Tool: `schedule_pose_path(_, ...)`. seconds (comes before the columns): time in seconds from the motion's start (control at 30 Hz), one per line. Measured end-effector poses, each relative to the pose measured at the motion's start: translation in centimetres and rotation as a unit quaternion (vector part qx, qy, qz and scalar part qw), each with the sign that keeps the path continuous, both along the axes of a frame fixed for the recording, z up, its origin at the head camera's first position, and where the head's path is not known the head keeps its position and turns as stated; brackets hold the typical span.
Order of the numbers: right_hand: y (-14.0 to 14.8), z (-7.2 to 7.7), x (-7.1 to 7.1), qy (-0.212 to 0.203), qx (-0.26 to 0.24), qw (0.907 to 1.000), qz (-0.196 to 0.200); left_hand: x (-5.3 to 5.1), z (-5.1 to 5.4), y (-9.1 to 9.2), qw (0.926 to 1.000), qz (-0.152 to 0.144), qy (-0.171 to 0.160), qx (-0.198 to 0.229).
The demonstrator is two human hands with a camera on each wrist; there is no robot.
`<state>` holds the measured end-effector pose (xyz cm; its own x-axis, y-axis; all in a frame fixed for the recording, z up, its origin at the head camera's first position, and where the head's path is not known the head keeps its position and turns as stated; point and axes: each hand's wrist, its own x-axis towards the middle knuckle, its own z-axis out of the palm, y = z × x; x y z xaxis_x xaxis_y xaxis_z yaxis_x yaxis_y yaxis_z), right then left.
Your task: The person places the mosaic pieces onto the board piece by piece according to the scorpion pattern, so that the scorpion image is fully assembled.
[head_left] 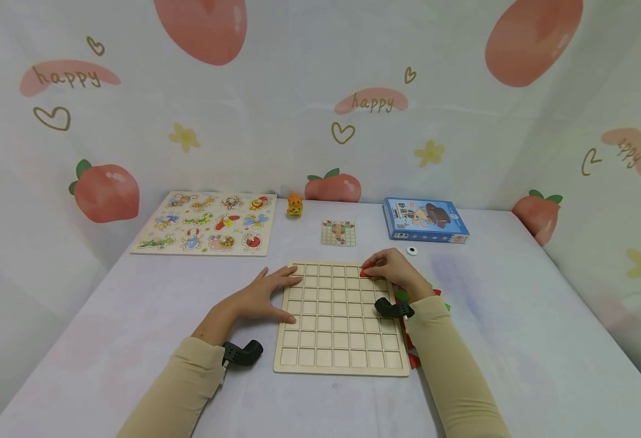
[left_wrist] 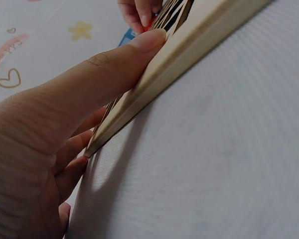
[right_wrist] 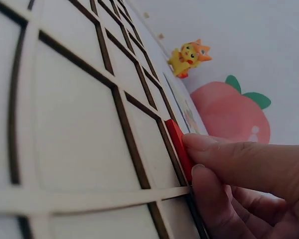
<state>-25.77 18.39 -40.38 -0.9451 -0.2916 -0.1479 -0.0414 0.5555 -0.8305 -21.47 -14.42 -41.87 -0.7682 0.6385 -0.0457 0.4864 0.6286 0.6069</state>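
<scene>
A wooden grid board with square recesses lies flat before me. My left hand rests on its left edge with fingers spread, the thumb lying on the rim in the left wrist view. Between the thumb and fingers of my right hand is a small red piece, pinched over the far row toward the board's right corner. The right wrist view shows this piece tilted at a square recess. More red and green pieces lie along the board's right side, partly hidden by the right arm.
Behind the board lie a small pattern card, a blue box and a round black-and-white piece. An insect picture board is at the back left, and a yellow-orange figurine stands beside it.
</scene>
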Motion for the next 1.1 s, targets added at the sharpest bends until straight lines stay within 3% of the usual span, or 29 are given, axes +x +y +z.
schedule_pose_path(0.43, 0.3, -0.1, 0.0, 0.002, -0.003, 0.9999, -0.01, 0.0, 0.1, 0.1, 1.0, -0.002, -0.005, 0.003)
schedule_pose_path(0.7, 1.5, 0.4, 0.4, 0.021, 0.026, 0.9991, 0.024, 0.0, 0.0, 0.1, 1.0, 0.003, -0.003, 0.001)
schedule_pose_path(1.1, 4.5, 0.3, 1.0, -0.008, 0.014, 0.9997, -0.016, 0.0, -0.1, 0.0, 1.0, 0.003, -0.005, 0.006)
